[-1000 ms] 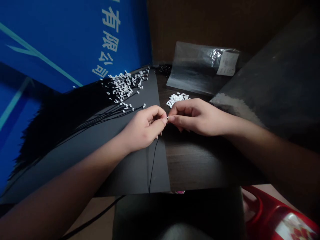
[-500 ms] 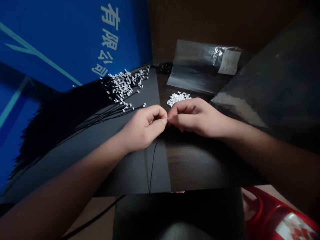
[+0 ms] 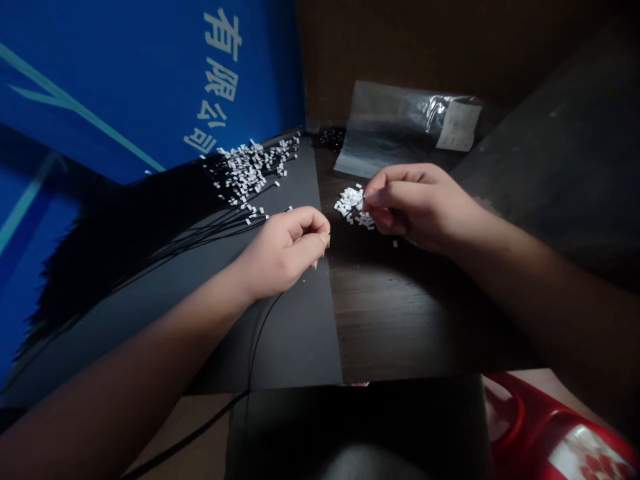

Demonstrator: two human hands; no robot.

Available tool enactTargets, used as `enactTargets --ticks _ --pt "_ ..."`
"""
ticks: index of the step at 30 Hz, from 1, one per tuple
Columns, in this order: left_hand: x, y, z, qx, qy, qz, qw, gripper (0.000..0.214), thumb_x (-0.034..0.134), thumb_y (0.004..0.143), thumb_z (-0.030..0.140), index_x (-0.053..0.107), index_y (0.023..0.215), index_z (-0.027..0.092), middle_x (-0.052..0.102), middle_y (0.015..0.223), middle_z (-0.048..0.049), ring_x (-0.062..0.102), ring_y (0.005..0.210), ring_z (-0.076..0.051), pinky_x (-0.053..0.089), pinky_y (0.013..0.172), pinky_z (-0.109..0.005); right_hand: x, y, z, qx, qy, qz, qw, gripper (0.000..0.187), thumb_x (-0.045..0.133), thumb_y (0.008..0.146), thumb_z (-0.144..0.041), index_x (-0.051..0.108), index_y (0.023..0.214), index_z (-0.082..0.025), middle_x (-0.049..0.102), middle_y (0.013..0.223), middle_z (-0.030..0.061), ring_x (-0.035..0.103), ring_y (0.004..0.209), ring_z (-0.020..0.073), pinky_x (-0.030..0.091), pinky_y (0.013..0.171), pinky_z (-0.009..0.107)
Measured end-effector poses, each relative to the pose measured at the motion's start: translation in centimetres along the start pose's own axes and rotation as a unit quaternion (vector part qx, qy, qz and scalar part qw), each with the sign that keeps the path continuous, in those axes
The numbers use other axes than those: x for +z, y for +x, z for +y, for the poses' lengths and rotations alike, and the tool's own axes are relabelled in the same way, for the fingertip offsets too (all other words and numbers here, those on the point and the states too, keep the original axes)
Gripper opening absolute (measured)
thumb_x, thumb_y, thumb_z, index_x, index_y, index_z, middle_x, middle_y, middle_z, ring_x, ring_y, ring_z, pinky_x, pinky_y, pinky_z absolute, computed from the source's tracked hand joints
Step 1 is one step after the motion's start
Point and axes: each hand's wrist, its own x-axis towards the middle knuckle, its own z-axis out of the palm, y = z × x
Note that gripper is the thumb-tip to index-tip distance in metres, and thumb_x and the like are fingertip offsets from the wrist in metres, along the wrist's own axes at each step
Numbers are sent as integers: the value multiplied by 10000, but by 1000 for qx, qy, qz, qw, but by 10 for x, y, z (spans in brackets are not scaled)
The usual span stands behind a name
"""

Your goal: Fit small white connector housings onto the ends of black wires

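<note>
my right hand [image 3: 423,203] is nearer the white pile [image 3: 349,201], grip unclear; to the pile's left, my left hand [image 3: 284,255] pinches a wire [image 3: 256,341].

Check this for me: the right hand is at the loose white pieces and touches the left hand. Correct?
Not quite. The right hand is at the loose white pieces, but the head view shows it apart from the left hand.

Small-parts assembly workspace (dimly lit), massed black wires [image 3: 120,233] with white tips [image 3: 250,167], heaped white pieces [image 3: 349,199], labelled plastic bag [image 3: 390,137]
</note>
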Motion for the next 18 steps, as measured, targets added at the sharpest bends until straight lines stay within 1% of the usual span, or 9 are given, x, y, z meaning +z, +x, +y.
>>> enactTargets --ticks 3,7,10,12,13,15,18 --pt "-3 1 0 -1 1 9 1000 93 655 900 197 625 812 203 636 692 12 599 604 -121 462 566 -259 -5 2 -6 -15 8 37 999 169 684 813 -68 713 672 -157 532 499 6 406 452 96 233 452 295" --pt "-6 2 2 -3 6 18 1000 97 667 899 199 637 807 201 652 706 7 615 605 -122 470 554 -252 -15 7 -14 -29 17 76 997 164 648 784 -70 720 673 -167 520 475 -13 410 428 88 218 463 310" --pt "-9 4 1 -2 14 16 1000 100 675 892 203 648 796 199 656 695 1 617 602 -125 479 551 -248 -22 11 -19 -39 23 116 992 239 586 784 -40 732 644 -165 489 446 -14 399 397 88 214 475 335" --pt "-13 5 1 -3 10 15 1000 95 685 889 205 658 798 198 662 688 -4 619 599 -128 486 547 -245 -27 12 -23 -41 38 144 988 300 557 804 -18 710 592 -166 466 440 -9 382 391 85 191 487 346" --pt "-16 5 1 -4 5 15 1000 90 689 888 205 664 801 198 667 688 -8 624 601 -131 491 545 -244 -30 13 -24 -45 47 152 986 313 551 809 -21 694 574 -170 451 441 -10 358 389 83 174 487 346" --pt "-23 5 2 -11 -2 12 1000 88 695 884 199 667 800 199 673 687 -17 636 603 -139 501 541 -243 -35 13 -27 -72 77 167 980 297 560 820 -38 701 595 -170 463 487 -6 339 417 91 164 497 345" --pt "-37 3 9 -27 28 -17 999 98 705 882 192 670 791 201 683 692 -32 644 605 -148 527 550 -246 -42 13 -30 -86 103 191 972 246 589 799 -56 709 617 -172 443 514 -8 311 444 106 145 502 355"
